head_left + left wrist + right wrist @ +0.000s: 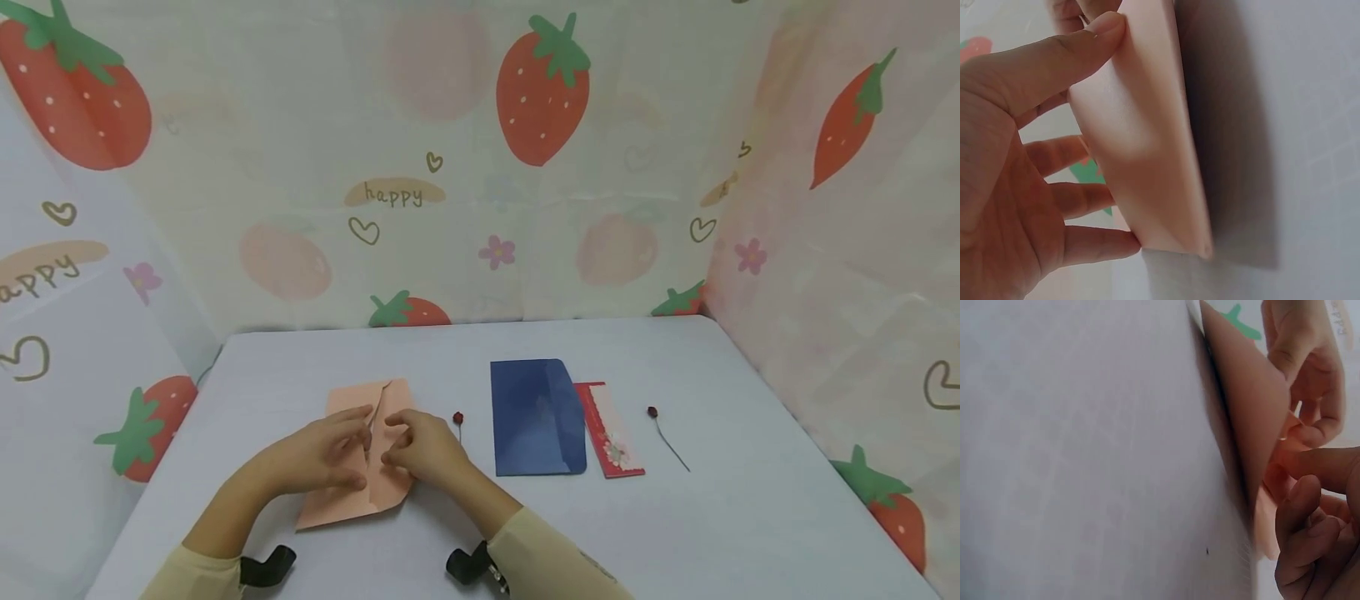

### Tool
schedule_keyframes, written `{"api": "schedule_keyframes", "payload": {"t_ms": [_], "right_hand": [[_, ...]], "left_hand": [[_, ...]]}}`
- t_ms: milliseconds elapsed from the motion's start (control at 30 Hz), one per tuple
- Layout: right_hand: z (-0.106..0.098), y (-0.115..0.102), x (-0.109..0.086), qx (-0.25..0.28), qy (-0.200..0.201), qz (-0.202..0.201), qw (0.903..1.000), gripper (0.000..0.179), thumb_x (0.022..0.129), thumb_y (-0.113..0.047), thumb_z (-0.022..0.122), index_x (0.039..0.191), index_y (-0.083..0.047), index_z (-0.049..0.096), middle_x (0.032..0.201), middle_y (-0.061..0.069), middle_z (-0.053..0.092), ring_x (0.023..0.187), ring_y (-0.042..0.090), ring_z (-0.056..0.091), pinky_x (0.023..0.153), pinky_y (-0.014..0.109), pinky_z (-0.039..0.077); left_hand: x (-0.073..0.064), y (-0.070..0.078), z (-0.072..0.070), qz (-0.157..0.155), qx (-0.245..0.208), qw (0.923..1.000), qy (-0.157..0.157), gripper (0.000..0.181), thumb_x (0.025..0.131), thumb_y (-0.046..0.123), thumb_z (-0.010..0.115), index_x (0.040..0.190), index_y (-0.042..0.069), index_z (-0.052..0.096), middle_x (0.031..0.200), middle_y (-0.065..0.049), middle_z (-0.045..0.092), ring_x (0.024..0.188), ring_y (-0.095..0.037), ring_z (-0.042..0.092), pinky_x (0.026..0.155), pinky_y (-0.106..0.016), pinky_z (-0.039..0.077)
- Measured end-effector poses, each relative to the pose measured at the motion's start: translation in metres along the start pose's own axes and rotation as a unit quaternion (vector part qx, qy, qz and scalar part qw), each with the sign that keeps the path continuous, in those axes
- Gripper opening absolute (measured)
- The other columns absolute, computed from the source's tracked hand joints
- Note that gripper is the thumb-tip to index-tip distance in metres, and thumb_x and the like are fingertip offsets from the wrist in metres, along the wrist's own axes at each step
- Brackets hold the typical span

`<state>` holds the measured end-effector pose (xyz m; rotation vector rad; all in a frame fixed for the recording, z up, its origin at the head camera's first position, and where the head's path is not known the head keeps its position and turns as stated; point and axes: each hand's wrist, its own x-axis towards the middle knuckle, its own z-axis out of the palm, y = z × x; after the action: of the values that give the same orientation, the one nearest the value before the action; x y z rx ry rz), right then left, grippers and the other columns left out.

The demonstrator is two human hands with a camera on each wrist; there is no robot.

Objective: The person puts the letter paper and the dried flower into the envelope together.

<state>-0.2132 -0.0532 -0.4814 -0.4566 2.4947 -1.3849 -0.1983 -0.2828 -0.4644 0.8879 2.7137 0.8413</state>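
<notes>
A pink paper envelope (341, 507) lies on the white table at the left, with a lengthwise slit standing partly open along its upper face. My left hand (318, 454) holds the panel left of the slit; in the left wrist view its thumb (1107, 28) presses on the paper (1147, 137), other fingers at the paper's edge. From the other side my right hand (431, 450) pinches the edge of the right-hand flap, its index finger (1325, 467) touching the paper in the right wrist view. What lies inside the envelope is hidden.
A small dark red rose (458, 418) lies just beyond my right hand. Right of it are a dark blue envelope (528, 421) and a red and pale pink floral card (613, 433), partly overlapped. Another rose on a thin stem (652, 412) lies farther right. Strawberry-print curtains (540, 275) enclose the table.
</notes>
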Motion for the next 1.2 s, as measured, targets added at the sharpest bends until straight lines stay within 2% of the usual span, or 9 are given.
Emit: {"api": "schedule_keyframes", "payload": {"t_ms": [267,500,733,933,1200], "right_hand": [[-0.01,-0.002,-0.012,-0.079,0.013,-0.036,0.9962,0.041,0.086,-0.018,0.082,0.126,-0.02,0.07,0.077,-0.015,0.068,0.064,0.001,0.06,0.058,0.023,0.048],[-0.013,0.0,-0.015,-0.173,0.024,-0.095,0.9801,0.035,0.09,-0.022,0.079,0.124,-0.023,0.07,0.09,-0.014,0.073,0.074,-0.003,0.061,0.065,0.018,0.048],[-0.025,-0.003,-0.015,-0.186,0.04,-0.108,0.9757,0.031,0.092,-0.023,0.077,0.123,-0.022,0.071,0.097,-0.011,0.074,0.073,-0.002,0.059,0.062,0.017,0.047],[-0.037,0.002,-0.01,-0.221,0.061,-0.124,0.9655,0.032,0.093,-0.025,0.076,0.124,-0.022,0.071,0.1,-0.012,0.073,0.078,0.001,0.058,0.069,0.018,0.048],[-0.054,0.014,-0.004,-0.236,0.084,-0.11,0.9617,0.033,0.092,-0.026,0.078,0.124,-0.024,0.072,0.103,-0.011,0.073,0.088,0.006,0.062,0.074,0.022,0.051]], "left_hand": [[0.002,0.001,0.001,-0.004,0.002,1.0,-0.005,0.036,0.081,0.043,0.086,0.102,0.029,0.06,0.159,-0.022,0.04,0.146,-0.048,0.038,0.112,-0.064,0.037],[0.002,0.001,0.001,-0.004,0.013,0.9998,-0.011,0.037,0.081,0.044,0.085,0.103,0.028,0.061,0.158,-0.024,0.041,0.144,-0.048,0.04,0.111,-0.064,0.038],[0.002,0.001,0.001,-0.001,0.016,0.9999,-0.002,0.036,0.08,0.044,0.086,0.1,0.031,0.06,0.159,-0.021,0.041,0.145,-0.046,0.04,0.112,-0.062,0.039],[0.002,0.0,0.002,-0.008,0.015,0.9999,-0.002,0.035,0.079,0.041,0.087,0.098,0.034,0.059,0.159,-0.021,0.041,0.145,-0.046,0.04,0.111,-0.062,0.039],[0.003,0.0,0.004,-0.013,0.019,0.9997,0.0,0.036,0.078,0.043,0.087,0.099,0.032,0.059,0.158,-0.022,0.042,0.145,-0.047,0.04,0.112,-0.063,0.038]]}}
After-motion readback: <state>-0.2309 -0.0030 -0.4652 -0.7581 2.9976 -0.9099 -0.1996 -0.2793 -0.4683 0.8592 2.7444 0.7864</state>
